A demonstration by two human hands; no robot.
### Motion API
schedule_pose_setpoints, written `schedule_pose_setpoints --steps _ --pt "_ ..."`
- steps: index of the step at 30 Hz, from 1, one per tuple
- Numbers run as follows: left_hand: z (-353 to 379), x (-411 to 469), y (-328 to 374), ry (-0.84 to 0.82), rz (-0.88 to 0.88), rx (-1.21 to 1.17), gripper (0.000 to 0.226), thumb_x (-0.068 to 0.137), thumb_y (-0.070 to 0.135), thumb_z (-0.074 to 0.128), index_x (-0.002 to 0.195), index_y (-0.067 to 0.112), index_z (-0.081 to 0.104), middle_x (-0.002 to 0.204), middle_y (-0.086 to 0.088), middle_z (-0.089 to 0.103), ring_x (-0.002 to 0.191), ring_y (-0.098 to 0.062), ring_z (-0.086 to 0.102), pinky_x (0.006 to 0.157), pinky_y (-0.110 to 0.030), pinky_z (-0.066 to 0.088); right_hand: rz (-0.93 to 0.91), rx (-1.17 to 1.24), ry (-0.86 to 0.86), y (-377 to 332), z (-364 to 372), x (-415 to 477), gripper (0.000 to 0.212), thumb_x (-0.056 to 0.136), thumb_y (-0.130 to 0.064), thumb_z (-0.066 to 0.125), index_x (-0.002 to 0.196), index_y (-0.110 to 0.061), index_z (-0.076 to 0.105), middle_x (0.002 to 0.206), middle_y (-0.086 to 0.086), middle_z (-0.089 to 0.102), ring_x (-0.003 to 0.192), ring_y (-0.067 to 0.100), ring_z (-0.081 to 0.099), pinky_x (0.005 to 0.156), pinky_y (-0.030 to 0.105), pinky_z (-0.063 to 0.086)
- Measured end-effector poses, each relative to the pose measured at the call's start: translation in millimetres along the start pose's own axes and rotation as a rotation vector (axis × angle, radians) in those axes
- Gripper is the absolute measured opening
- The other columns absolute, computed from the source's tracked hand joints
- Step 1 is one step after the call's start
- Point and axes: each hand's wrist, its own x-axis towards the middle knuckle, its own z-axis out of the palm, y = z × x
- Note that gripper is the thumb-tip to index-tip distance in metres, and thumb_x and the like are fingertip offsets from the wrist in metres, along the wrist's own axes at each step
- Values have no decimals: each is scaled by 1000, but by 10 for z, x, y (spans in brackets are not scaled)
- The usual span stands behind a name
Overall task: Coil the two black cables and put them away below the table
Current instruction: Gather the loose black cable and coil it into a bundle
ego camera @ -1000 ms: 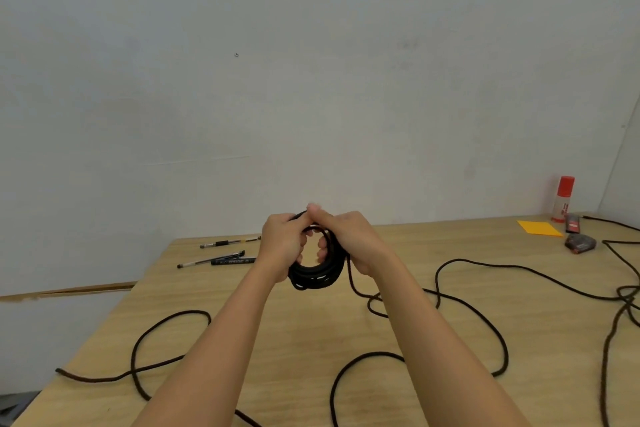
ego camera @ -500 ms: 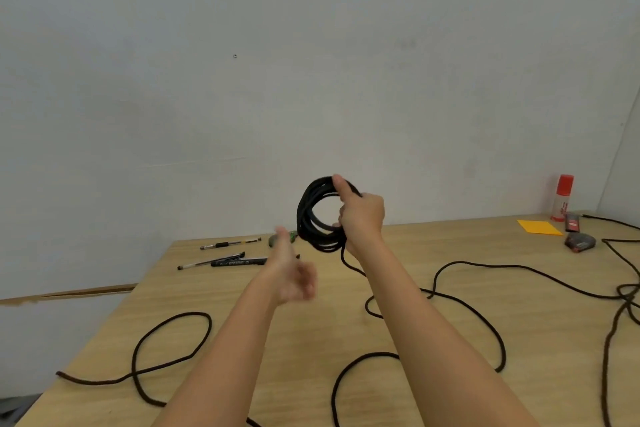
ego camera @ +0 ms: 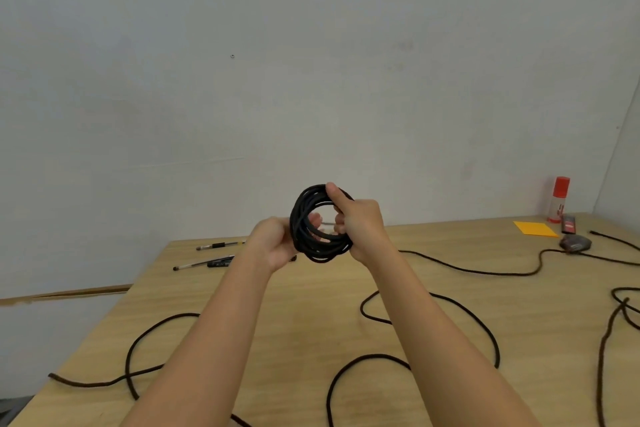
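A black cable coil [ego camera: 322, 255] of several turns is held upright in the air above the wooden table [ego camera: 311, 305]. My right hand [ego camera: 362, 229] grips its right side, with one finger laid over the top. On the coil's left side, my left hand [ego camera: 273, 243] holds it with fingers reaching through the ring. Loose black cable [ego camera: 485, 272] snakes across the table to the right, and more loose cable [ego camera: 129, 357] loops at the left front. I cannot tell which loose length belongs to the coil.
Two pens [ego camera: 216, 246] [ego camera: 202, 264] lie at the table's back left. At the back right stand a red-capped glue bottle [ego camera: 558, 199], an orange note [ego camera: 535, 229] and a small dark device [ego camera: 575, 243]. A wall rises right behind the table.
Half a second ago my right hand alone held the coil up while my left hand hung free below it. Now my left hand is back on the coil's left side.
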Motion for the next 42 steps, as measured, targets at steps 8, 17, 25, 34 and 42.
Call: schedule_pose_setpoints --steps 8,17,25,34,42 --pt "5 -82 45 -103 89 505 66 71 67 55 89 4 63 58 -3 54 49 -14 50 52 -25 46 -66 -265 -68 160 30 -35 41 87 -39 64 60 -11 51 46 -2 39 36 11 37 41 21 36" --pt "-75 -49 98 -33 135 667 38 83 32 69 63 9 46 39 4 29 34 -11 28 41 -22 31 -318 -856 -66 252 -7 -29 53 90 -64 39 134 -34 44 150 -1 20 138 19 14 111 46 13" --pt "-137 -86 112 -57 192 624 37 81 26 71 61 11 44 43 3 27 35 -11 27 39 -22 33 -267 -519 -268 243 -23 -48 53 89 -56 50 64 -10 43 52 0 31 45 13 31 45 25 29" --pt "-190 19 101 458 431 401 34 78 24 75 63 8 50 48 -1 39 34 -15 37 48 -26 36 -185 -893 -315 238 -173 -55 24 88 -16 49 92 0 66 69 5 54 63 20 48 59 29 38" --pt "-178 145 41 807 701 609 43 85 34 65 56 5 50 57 -9 55 60 -32 57 56 -31 42 -445 -1648 -406 104 40 -222 29 84 -7 46 105 -8 67 100 12 66 90 30 61 66 31 43"
